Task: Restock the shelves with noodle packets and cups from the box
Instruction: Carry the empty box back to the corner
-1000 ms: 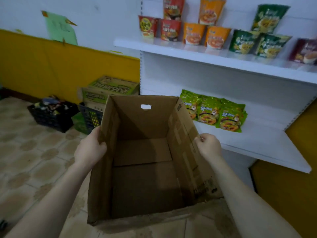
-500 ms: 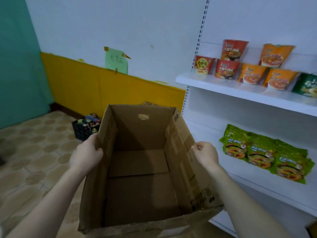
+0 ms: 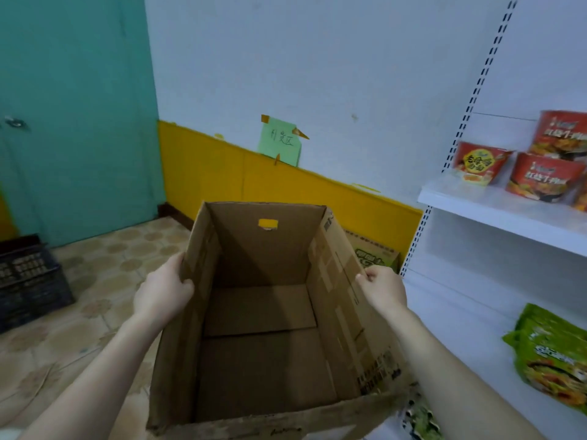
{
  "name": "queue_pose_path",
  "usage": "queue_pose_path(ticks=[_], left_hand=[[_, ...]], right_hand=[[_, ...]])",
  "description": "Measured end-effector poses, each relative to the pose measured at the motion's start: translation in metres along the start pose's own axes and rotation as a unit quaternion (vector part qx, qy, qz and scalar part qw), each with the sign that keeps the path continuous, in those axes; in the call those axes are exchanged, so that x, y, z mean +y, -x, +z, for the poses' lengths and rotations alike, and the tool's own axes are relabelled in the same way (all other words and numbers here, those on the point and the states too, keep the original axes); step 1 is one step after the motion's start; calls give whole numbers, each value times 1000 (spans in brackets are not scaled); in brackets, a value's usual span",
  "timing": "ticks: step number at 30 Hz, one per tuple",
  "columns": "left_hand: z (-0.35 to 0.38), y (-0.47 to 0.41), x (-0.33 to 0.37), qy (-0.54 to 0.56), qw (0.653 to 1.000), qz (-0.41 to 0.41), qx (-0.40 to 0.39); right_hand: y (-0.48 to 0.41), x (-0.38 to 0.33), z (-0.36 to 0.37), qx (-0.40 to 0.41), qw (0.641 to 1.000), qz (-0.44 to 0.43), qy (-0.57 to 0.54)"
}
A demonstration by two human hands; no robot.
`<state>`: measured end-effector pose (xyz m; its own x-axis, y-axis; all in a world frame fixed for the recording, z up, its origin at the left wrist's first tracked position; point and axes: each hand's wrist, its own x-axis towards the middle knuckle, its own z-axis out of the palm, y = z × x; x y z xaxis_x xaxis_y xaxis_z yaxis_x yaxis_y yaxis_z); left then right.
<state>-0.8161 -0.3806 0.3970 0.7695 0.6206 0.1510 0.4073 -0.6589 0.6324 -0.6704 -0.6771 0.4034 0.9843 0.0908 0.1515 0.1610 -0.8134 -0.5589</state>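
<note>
Box (image 3: 260, 360) is empty, held up just left of the shelf (image 3: 476, 211) with left hand (image 3: 162, 292) and right hand (image 3: 382, 289) each gripping a side wall's rim, cups (image 3: 481, 163) and packets (image 3: 552, 354) already on the shelf, so I'd guess stocking's done and next is ditching the box.

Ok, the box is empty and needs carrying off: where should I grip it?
By the top edges of its two long walls, one hand from each side, as the left hand and right hand do now. The box is open-topped, so each rim can be hooked over; the far wall's handle slot is another option.
</note>
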Motion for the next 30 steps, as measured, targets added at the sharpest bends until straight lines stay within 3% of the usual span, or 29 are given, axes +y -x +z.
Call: queue_pose_path(ticks=[13,30], left_hand=[[-15,-164,-51,-28,995,-79,53],[-28,-411,-118,-45,998,-35,40]], right_hand=[[-158,-126,99,-56,996,-73,11],[-302,-246,226,-18,999,-26,-20]])
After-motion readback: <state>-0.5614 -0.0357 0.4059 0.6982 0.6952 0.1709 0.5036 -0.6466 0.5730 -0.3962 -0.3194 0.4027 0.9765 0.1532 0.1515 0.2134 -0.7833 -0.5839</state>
